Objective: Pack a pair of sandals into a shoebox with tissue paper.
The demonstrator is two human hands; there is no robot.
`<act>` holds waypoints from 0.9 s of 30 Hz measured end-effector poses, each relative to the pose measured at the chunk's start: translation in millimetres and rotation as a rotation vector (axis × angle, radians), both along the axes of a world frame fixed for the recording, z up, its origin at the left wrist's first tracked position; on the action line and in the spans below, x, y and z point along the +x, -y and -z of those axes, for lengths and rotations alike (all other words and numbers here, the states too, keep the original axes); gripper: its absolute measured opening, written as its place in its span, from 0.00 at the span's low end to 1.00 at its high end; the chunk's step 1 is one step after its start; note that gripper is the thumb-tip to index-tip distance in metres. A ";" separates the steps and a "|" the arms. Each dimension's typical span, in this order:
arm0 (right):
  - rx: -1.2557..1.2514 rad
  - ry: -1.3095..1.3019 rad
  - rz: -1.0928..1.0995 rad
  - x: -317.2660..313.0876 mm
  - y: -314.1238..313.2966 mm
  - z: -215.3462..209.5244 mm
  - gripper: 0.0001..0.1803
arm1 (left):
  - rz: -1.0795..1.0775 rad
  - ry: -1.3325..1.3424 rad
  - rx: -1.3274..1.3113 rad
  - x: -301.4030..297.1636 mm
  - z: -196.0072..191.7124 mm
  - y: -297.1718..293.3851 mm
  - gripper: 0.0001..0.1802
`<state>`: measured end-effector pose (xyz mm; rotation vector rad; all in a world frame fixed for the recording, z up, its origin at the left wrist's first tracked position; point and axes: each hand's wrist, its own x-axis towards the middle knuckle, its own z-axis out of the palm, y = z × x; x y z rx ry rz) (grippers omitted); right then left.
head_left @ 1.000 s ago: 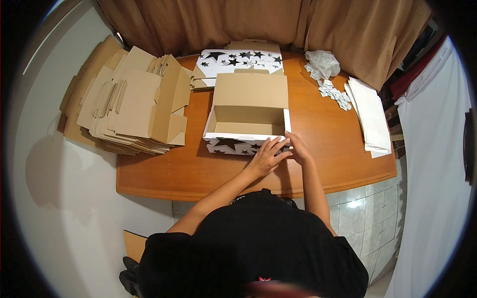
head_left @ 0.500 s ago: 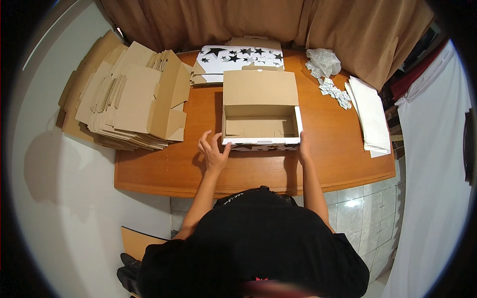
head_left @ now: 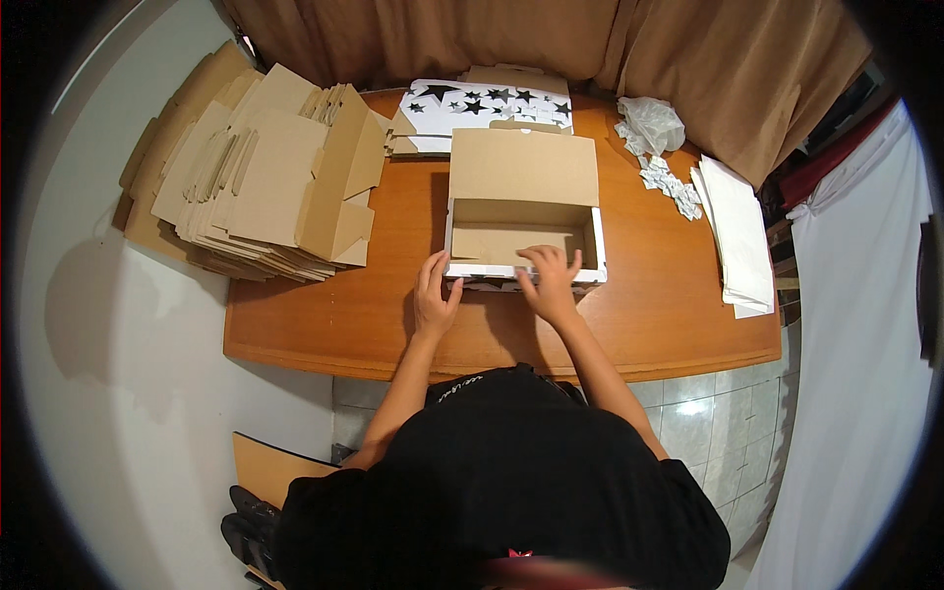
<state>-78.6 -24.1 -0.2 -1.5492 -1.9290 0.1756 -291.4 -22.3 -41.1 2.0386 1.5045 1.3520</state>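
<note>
A cardboard box [head_left: 521, 168], brown inside and white with black stars outside, stands in front of me on the wooden table with its lid raised at the back. My left hand [head_left: 434, 297] is at its front left corner, fingers along the side wall and thumb at the front, closed on that corner. Over the front wall reaches my right hand [head_left: 554, 287], its fingers apart and loosely bent above the box's inside. The thumb of that hand is by the front rim. No item shows inside the box, though the right hand hides part of it.
Flattened brown cartons [head_left: 265, 177] are stacked on the table [head_left: 324, 339] at left. Behind the box lies star-printed white cardboard [head_left: 428, 123]. A clear plastic bag [head_left: 652, 125], small white packets [head_left: 672, 187] and white paper sheets [head_left: 736, 236] lie at right. A brown curtain [head_left: 442, 39] hangs behind.
My right hand has left the box's right side and moved left over its front wall. My left hand has come against the front left corner. The view has shifted slightly.
</note>
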 end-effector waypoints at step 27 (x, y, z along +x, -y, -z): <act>0.337 -0.154 0.131 26.5 7.2 5.7 0.19 | 0.111 0.385 -0.220 5.8 13.8 -27.6 0.23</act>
